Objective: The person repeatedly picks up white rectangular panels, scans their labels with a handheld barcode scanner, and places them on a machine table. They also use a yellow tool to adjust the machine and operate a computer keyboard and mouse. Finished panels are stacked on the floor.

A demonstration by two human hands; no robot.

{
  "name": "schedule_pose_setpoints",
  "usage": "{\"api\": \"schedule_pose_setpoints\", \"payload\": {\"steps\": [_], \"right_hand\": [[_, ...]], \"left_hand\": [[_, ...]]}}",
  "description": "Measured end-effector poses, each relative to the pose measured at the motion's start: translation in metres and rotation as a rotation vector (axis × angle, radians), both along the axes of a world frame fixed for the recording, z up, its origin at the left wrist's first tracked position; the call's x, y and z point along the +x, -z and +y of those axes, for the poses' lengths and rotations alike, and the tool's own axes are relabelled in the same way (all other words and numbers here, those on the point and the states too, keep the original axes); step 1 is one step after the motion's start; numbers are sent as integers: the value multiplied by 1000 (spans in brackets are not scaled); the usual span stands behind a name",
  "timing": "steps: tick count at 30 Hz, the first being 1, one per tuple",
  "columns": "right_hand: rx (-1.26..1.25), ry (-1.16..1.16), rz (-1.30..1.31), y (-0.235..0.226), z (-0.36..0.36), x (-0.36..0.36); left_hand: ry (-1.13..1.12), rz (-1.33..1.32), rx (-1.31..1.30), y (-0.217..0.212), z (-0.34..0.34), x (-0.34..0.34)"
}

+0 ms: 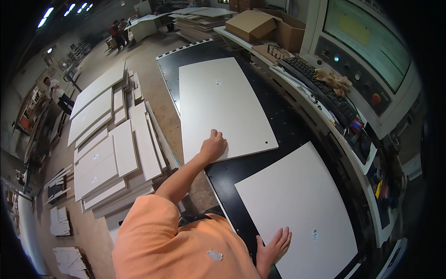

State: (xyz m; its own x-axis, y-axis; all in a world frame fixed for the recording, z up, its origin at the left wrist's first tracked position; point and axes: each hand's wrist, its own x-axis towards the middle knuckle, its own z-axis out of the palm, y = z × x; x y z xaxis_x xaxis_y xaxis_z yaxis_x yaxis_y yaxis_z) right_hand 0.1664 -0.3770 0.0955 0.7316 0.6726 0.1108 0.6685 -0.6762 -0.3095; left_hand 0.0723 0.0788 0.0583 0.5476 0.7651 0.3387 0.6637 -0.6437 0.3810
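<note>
Two pale flat panels lie on a black machine table [288, 111]. My left hand [214, 146] rests on the far panel [218, 111], close to its near left corner, with the fingers curled in; whatever they may hold is hidden. A small label sits on that panel's far part, and a dark round hole shows near its right corner. On the near panel [297, 200] my right hand [275, 247] lies flat at the left edge, fingers stretched out. A small label [315, 234] is stuck to this panel just right of that hand.
To the left stand uneven stacks of pale panels [125, 144]. A console with a screen [367, 42], keyboard [320, 83], gloves [333, 82] and a red button lines the right side. Cardboard boxes [253, 25] sit beyond. People [59, 95] stand farther off at the left.
</note>
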Motion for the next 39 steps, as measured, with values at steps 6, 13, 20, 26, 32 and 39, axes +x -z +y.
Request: {"api": "schedule_pose_setpoints", "payload": {"steps": [6, 13, 20, 26, 32, 39], "right_hand": [[2, 100, -55, 5, 2, 0], [9, 176, -118, 12, 1, 15], [84, 223, -95, 22, -25, 66], [102, 249, -74, 26, -54, 100], [60, 232, -94, 30, -103, 133], [89, 214, -142, 30, -158, 146]], "left_hand": [[17, 0, 17, -3, -2, -2], [18, 7, 72, 4, 1, -2], [-12, 106, 69, 14, 10, 10], [32, 159, 66, 11, 15, 12], [79, 162, 118, 18, 20, 10], [37, 166, 70, 21, 24, 9]]}}
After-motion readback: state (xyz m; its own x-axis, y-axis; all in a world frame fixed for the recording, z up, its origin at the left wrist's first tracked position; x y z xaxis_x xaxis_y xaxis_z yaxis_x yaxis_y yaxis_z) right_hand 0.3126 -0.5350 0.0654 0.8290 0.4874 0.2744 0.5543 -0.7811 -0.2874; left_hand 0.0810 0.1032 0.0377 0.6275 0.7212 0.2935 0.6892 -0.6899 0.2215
